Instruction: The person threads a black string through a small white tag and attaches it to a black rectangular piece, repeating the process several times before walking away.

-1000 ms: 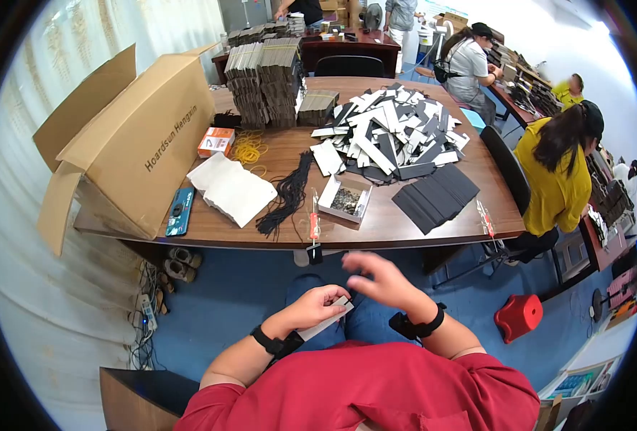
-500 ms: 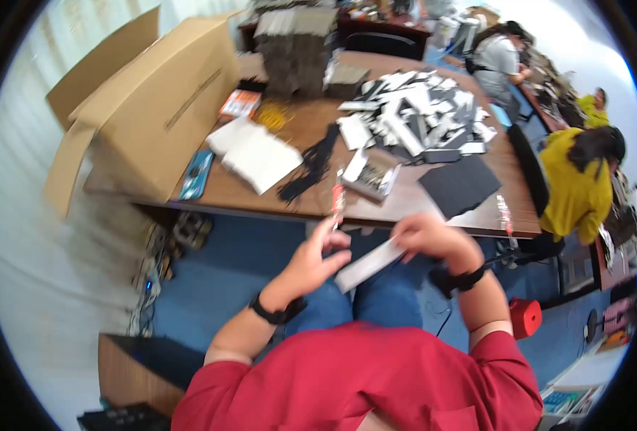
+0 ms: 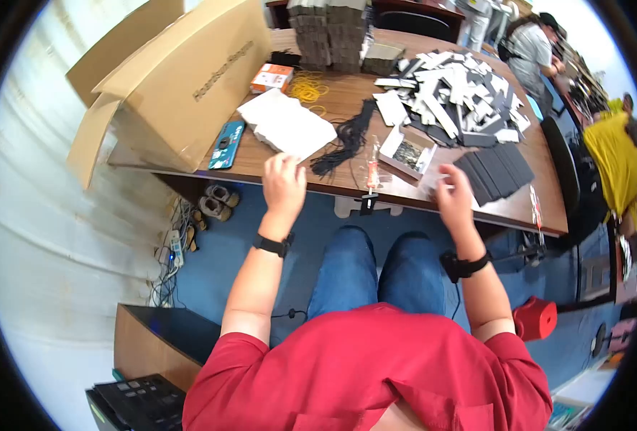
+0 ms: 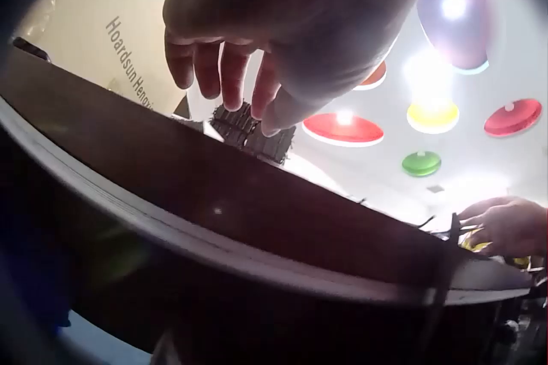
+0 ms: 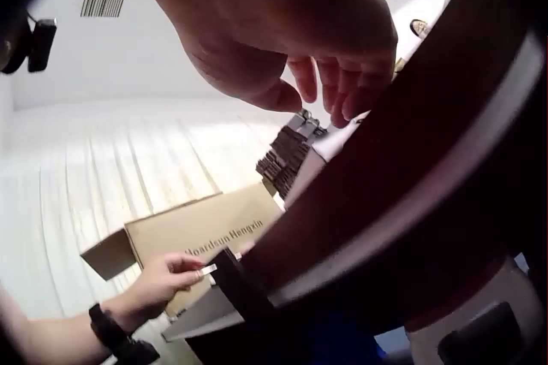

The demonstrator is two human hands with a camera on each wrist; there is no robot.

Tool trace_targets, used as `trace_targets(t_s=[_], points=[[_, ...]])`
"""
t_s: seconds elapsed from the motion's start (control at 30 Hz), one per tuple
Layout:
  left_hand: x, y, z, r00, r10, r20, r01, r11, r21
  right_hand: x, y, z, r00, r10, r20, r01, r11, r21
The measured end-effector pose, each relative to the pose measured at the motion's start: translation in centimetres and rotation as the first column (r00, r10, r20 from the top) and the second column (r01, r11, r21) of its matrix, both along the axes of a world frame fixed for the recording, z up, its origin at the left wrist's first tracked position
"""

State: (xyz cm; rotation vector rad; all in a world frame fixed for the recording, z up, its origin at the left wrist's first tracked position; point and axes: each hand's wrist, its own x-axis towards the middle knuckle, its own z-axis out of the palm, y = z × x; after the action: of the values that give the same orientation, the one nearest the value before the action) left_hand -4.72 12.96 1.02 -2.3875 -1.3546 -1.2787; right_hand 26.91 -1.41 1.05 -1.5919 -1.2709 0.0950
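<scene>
My left hand (image 3: pixel 284 188) is at the table's front edge, fingertips by the lower edge of the white sheets (image 3: pixel 289 126). In the left wrist view its fingers (image 4: pixel 231 78) hang loosely bent, with nothing seen between them. The right hand (image 3: pixel 455 197) hovers over the front edge, beside black folded cards (image 3: pixel 494 172). Just behind it lies an open white box (image 3: pixel 407 152) of small metal pieces. Its fingers (image 5: pixel 347 95) bend loosely in the right wrist view and no strip shows in them. Black cords (image 3: pixel 347 140) lie between the two hands.
A large cardboard box (image 3: pixel 189 93) stands at the left, a blue-green packet (image 3: pixel 226 145) before it. Farther back are yellow rubber bands (image 3: pixel 307 87), stacked grey bundles (image 3: pixel 330 36) and a heap of black and white strips (image 3: pixel 455 97). An orange-handled tool (image 3: pixel 372 172) lies at the front edge.
The white strip passed from my left hand to the right, and neither hand shows it now. Both hands moved apart and forward to the table edge. The head view shifted.
</scene>
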Motion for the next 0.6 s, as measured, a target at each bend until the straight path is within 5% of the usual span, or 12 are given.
trace_targets(t_s=[0.3, 0.6], points=[[0.5, 2.9, 0.0, 0.945, 0.096, -0.313, -0.080, 0.995, 0.065, -1.3, -0.9, -2.1, 0.985, -0.055, 0.166, 0.017, 0.974, 0.225], [0.4, 2.8, 0.8, 0.923, 0.071, -0.378, -0.015, 0.989, 0.149, -0.8, -1.3, -1.5, 0.999, 0.003, -0.051, -0.001, 0.998, 0.058]])
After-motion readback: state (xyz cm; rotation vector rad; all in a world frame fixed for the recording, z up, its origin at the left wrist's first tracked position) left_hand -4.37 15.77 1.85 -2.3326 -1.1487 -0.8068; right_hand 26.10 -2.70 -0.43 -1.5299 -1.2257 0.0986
